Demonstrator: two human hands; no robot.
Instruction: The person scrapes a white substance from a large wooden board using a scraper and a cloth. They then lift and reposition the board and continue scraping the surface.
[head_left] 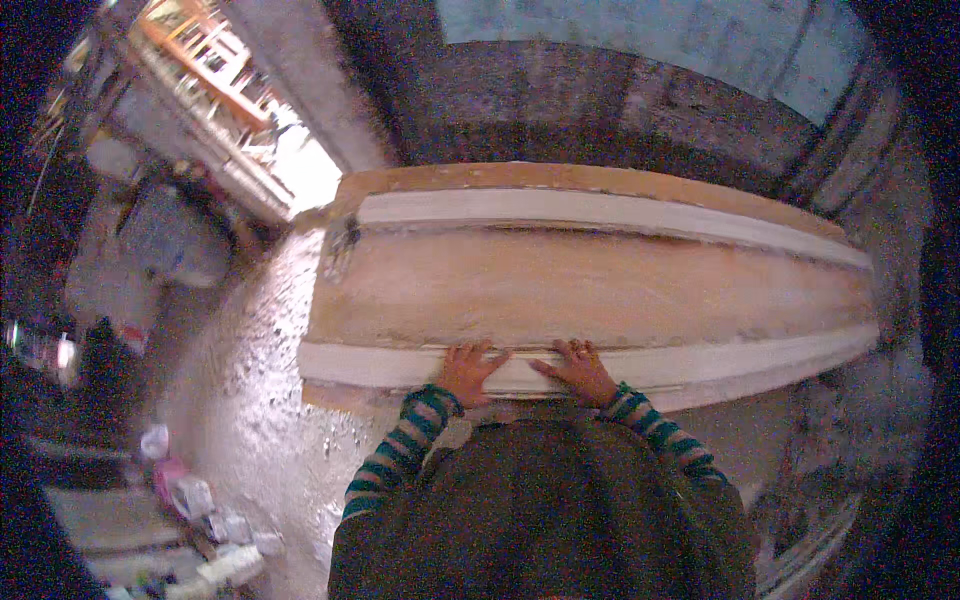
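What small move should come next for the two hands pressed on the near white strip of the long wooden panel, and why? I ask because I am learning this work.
Probably slide both hands outward along the near white strip. The left hand and right hand lie flat, close together at its middle, on the long brown wooden panel, so the strip's ends stay untouched.

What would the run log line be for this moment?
left hand: flat on near white strip | right hand: flat on same strip | board: bare brown centre | far white strip: untouched
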